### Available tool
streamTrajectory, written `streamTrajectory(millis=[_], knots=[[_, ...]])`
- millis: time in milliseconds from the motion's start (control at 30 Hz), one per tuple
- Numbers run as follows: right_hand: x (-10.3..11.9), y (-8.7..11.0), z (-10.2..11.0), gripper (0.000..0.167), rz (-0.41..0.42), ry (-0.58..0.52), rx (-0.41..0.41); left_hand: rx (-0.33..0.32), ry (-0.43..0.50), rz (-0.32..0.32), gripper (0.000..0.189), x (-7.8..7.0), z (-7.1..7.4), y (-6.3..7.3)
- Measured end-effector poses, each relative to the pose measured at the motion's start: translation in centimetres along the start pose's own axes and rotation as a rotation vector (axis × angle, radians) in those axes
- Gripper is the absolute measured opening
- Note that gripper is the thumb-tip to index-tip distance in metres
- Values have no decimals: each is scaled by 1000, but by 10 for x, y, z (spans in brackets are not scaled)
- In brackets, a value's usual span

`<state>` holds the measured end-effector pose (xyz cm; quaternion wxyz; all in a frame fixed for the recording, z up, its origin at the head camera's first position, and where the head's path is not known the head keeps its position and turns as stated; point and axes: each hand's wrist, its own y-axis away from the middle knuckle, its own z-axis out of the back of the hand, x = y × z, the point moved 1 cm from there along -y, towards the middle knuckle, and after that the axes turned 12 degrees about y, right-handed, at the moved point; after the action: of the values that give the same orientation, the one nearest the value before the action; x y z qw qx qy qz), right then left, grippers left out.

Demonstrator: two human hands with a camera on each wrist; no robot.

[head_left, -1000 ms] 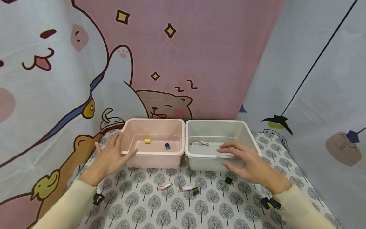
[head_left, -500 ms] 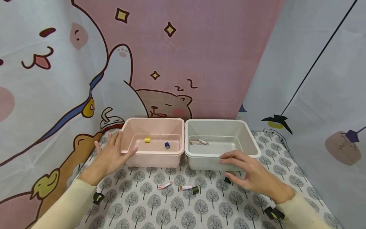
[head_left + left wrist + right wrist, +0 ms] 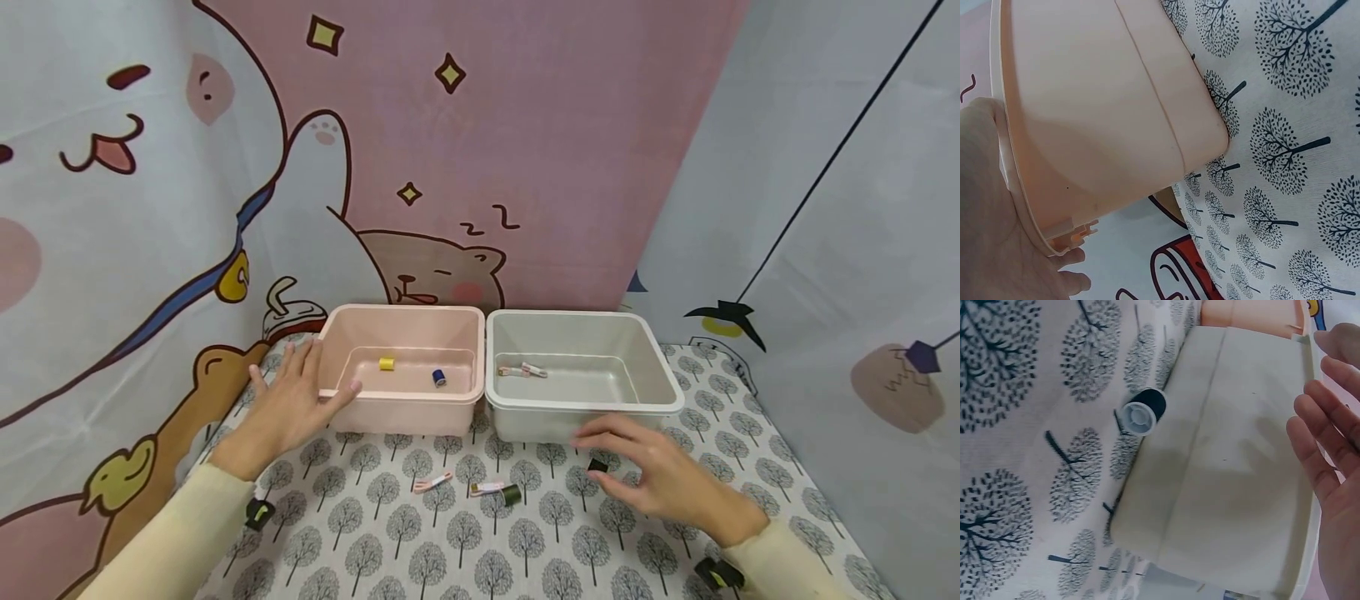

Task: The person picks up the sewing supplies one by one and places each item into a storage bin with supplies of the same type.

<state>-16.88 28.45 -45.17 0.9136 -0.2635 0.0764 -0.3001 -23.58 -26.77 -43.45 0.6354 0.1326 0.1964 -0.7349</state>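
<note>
My left hand (image 3: 288,417) rests at the front left corner of the pink bin (image 3: 408,414), fingers straight along its rim. My right hand (image 3: 656,471) hovers before the grey-white bin (image 3: 570,421), fingers spread and holding nothing. Beside its thumb and fingertips in the head view, a black thread spool (image 3: 597,465) lies on the tablecloth. The right wrist view shows that spool (image 3: 1144,412) on its side, white end visible, near the bin's base. Inside the pink bin lie a yellow spool (image 3: 386,364) and a blue spool (image 3: 438,377).
Small pink-and-white folded cables (image 3: 522,371) lie in the grey-white bin. On the tree-print tablecloth (image 3: 465,550) are another folded cable (image 3: 432,482), a cable with a metallic plug (image 3: 487,488) and a dark green spool (image 3: 512,495) touching it. Printed curtains (image 3: 570,150) stand behind.
My right hand has come down and back from over the grey-white bin's front rim to beside the black spool. My left hand has stayed at the pink bin's corner.
</note>
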Motion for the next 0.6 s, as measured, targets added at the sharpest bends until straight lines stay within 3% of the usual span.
streamTrajectory(millis=[133,600], knots=[[-2,5,-4,66,-31,34,37,-4,0,0,120,0,0,0],[-11,19,-17,64,-103,89,128,-13,9,2,119,0,-1,0]])
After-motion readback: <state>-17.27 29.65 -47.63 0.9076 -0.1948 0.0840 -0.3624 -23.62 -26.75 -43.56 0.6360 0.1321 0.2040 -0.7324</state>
